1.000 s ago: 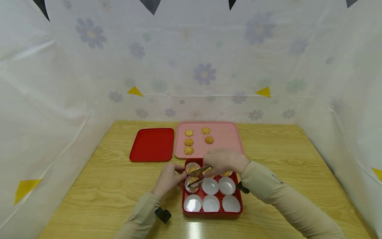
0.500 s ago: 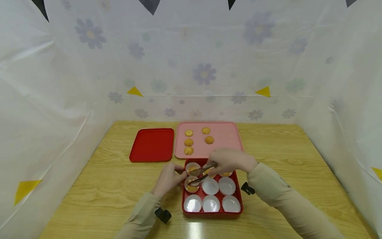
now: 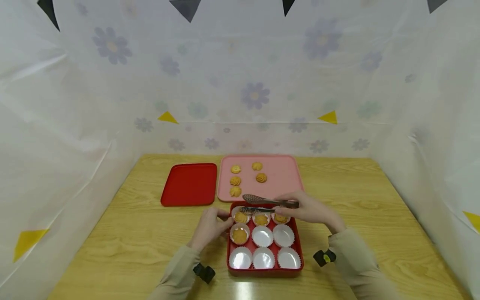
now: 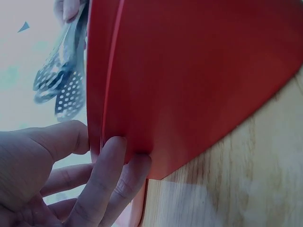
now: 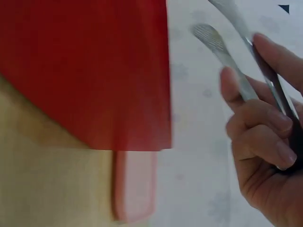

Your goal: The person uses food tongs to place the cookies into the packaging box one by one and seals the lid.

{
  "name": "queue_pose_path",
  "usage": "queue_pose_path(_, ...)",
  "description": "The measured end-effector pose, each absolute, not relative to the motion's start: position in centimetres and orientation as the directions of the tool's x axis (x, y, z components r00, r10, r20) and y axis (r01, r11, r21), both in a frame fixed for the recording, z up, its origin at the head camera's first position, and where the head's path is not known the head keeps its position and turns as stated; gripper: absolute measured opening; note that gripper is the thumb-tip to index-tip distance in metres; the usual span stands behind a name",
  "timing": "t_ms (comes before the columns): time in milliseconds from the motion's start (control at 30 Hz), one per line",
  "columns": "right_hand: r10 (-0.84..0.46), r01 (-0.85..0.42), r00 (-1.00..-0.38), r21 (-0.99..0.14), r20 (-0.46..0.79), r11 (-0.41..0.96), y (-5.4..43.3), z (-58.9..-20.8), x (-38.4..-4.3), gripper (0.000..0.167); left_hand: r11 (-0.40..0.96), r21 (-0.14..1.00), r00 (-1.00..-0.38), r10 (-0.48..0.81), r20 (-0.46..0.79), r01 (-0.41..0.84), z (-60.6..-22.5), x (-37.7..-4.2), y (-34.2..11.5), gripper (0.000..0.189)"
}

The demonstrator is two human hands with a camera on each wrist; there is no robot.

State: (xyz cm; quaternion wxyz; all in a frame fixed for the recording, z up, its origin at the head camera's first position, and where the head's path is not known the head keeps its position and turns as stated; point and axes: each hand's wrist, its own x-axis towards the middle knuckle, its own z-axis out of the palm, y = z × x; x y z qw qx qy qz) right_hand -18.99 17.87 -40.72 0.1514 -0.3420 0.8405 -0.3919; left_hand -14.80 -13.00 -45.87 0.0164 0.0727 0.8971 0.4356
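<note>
My left hand (image 3: 210, 227) grips the far left edge of a red box (image 3: 266, 273); in the left wrist view the thumb lies over its rim and fingers (image 4: 97, 189) press its side wall. My right hand (image 3: 312, 209) holds metal tongs (image 3: 258, 200), arms apart with nothing between them, above the box's back row. The box holds rows of white paper cups (image 3: 263, 258). Cookies sit in all three back cups, among them a swirled cookie (image 3: 241, 217), and another cookie (image 3: 239, 236) lies in the left cup of the middle row.
Behind the box lies a pink tray (image 3: 283, 177) with several cookies (image 3: 261, 178) on its left half and middle. A flat red tray (image 3: 189, 185) is left of it. White flowered sheeting (image 3: 255, 137) encloses the wooden table (image 3: 123, 233) at back and sides.
The tongs have let go of the cookie in the middle row's left cup and risen toward the back. My right hand has moved right; the left hand keeps its hold on the box.
</note>
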Motion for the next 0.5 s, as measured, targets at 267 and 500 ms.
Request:
queue_pose_path(267,-0.407,-0.323,-0.907,-0.799,0.107,0.508,18.5,-42.8,-19.0,0.043,0.605,0.790,-0.991,0.132,0.023,0.099,-45.9,-14.6,-13.0,0.014)
queue_pose_path(500,-0.296,-0.303,-0.943,-0.751,0.150,0.587,18.5,-43.9,-20.5,0.037,0.608,0.787,-0.992,0.122,0.040,0.107,-45.8,-14.4,-12.8,0.015)
